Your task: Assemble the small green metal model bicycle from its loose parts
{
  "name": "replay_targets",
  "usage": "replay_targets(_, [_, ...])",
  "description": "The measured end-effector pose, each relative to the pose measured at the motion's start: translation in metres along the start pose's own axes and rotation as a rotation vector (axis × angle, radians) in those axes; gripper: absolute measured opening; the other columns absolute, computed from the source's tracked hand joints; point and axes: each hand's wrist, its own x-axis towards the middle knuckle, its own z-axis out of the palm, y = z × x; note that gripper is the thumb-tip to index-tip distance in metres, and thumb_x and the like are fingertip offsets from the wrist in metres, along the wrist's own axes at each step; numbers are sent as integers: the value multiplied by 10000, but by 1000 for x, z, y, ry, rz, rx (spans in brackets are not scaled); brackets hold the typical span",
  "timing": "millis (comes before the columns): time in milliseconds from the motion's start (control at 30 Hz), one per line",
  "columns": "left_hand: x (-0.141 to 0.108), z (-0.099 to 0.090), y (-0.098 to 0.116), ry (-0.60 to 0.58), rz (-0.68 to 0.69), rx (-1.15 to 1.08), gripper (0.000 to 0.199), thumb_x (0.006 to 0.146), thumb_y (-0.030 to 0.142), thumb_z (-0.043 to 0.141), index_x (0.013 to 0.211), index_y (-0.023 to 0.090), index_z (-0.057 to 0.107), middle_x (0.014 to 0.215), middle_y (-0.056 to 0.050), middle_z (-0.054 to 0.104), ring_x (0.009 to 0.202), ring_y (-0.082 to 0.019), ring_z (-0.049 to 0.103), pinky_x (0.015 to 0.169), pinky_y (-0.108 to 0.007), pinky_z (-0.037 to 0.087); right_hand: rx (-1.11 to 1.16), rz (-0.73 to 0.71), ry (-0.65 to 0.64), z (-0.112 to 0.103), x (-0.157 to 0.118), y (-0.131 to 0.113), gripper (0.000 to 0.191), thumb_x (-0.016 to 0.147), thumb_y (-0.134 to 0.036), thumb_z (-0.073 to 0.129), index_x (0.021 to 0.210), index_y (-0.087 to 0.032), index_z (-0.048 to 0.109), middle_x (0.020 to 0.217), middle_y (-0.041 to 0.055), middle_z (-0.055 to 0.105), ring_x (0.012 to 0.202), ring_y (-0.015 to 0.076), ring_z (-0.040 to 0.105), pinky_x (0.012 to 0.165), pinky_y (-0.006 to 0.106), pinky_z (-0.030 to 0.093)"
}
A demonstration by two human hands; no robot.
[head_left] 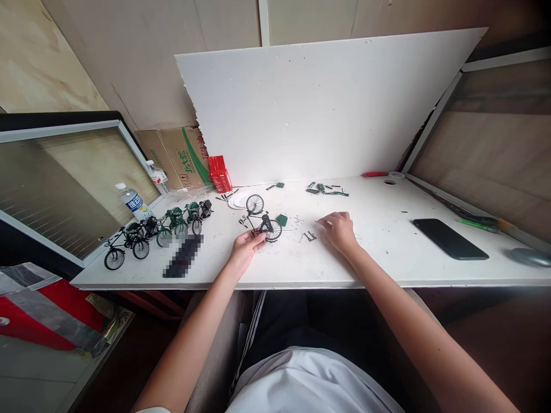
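Note:
My left hand (244, 252) is closed round the rear part of a black miniature bicycle (257, 220), gripping it near one wheel. The bicycle is held tilted just above the white tabletop, its other wheel pointing away from me. To the right, my right hand (340, 230) has its fingers pinched together close to the table; what sits at the fingertips is too small to name. Between the two hands lie several tiny loose parts (309, 236) and a small green piece (282, 219).
Several finished-looking miniature bicycles (175, 222) stand at the left, beside a drink bottle (131, 199). Farther back are a red box (220, 174), a carton (178, 158) and dark green parts (326, 189). A phone (450, 238) lies at the right. A white board (327, 109) leans behind.

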Motion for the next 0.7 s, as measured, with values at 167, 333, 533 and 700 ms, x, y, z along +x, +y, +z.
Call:
replay_targets(167, [1,0,-1,6,2,5,435,679,257,999,1002,134,735,1077,-96,801,1105,-232,748,1068,-398,554,113,-19,-57,3,-3,-1,340,964,-512,668,943,-226,851,1129,146,791,1254,425,529,1018,517,434])
replay_targets(333, [0,0,0,7,13,-14,438,678,237,998,998,140,715,1072,-90,800,1109,-232,751,1088,-411,545,109,-50,-63,2,-8,-11,355,963,-536,677,946,-233,860,1149,138,786,1290,428,520,1056,539,436])
replay_targets(533, [3,-1,-3,13,27,-42,442,681,208,998,1004,142,703,1055,-66,795,1067,-194,755,1067,-376,562,107,-91,-91,6,-11,-8,366,809,-622,860,872,-262,858,1214,115,772,1344,439,516,1064,568,456])
replay_targets(700, [4,-3,-5,20,29,-29,484,676,196,1000,1076,157,731,1109,-66,800,1090,-195,756,1055,-370,573,106,-162,-82,11,-11,-2,335,802,-596,875,842,-264,859,1173,115,779,1314,463,557,1041,617,485])
